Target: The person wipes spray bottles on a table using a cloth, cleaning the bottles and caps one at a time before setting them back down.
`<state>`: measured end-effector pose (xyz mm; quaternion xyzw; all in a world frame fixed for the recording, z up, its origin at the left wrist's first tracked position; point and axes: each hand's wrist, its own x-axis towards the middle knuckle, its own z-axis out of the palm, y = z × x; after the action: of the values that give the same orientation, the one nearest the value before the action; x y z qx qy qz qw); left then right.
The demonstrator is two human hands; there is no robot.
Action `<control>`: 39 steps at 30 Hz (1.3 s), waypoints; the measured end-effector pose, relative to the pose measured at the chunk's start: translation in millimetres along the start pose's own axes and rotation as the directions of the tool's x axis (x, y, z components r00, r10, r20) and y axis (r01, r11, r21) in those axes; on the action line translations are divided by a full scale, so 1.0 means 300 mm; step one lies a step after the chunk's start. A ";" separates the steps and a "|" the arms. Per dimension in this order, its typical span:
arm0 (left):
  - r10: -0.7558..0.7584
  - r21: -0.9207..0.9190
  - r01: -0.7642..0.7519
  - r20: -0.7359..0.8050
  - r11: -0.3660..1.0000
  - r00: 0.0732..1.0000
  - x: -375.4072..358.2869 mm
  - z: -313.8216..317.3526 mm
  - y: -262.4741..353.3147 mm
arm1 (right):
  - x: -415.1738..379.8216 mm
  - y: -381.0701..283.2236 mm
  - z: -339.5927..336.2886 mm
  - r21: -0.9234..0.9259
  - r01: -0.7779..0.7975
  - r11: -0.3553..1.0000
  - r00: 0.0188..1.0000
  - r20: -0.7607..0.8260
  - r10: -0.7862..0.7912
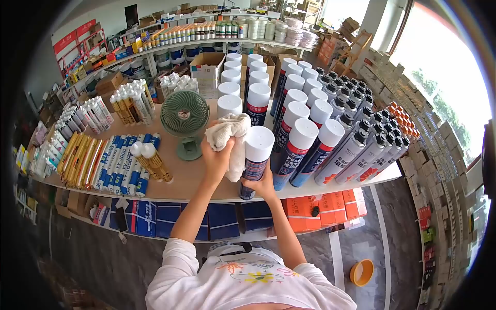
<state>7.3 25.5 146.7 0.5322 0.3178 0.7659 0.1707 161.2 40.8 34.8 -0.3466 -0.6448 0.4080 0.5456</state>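
In the head view my left hand (219, 157) grips a cream-coloured cloth (230, 135), which hangs down against the side of a spray can (258, 146). That can has a white cap and a dark blue label. My right hand (262, 183) wraps round its lower part, near the front edge of the table. Another white-capped can (297, 147) with a dark label stands just to the right. Behind the held can, a row of white-capped cans (258, 101) runs toward the back. A green desk fan (184, 114) stands left of the cloth.
Black-topped silver cans (354, 146) crowd the right side of the table (206, 181). Sealant tubes (121, 163) lie in rows at left. Below are blue boxes (223, 221) and orange boxes (304, 213). An orange bucket (361, 272) sits on the floor.
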 end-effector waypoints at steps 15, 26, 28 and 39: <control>-0.393 0.310 0.307 0.272 0.900 0.878 -0.088 -0.166 -0.054 | -0.007 0.004 0.022 -0.034 -0.017 0.999 0.999 -0.050 0.015; 0.291 0.344 -0.447 0.419 0.826 0.860 -0.094 -0.125 0.051 | -0.024 0.000 0.055 -0.078 -0.008 0.997 0.991 -0.134 -0.003; 0.227 0.357 -0.403 0.443 0.843 0.867 -0.151 -0.143 0.007 | -0.022 -0.005 0.069 -0.095 0.006 0.995 0.981 -0.192 -0.025; 0.385 0.422 -0.573 0.452 0.703 0.805 -0.121 -0.098 0.069 | -0.056 -0.021 0.152 -0.197 -0.017 0.980 0.954 -0.295 -0.043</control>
<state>-4.5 -20.6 128.1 0.7428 0.3348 0.5618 -0.1436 118.9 16.3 30.1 -0.4523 -0.5947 0.2814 0.6021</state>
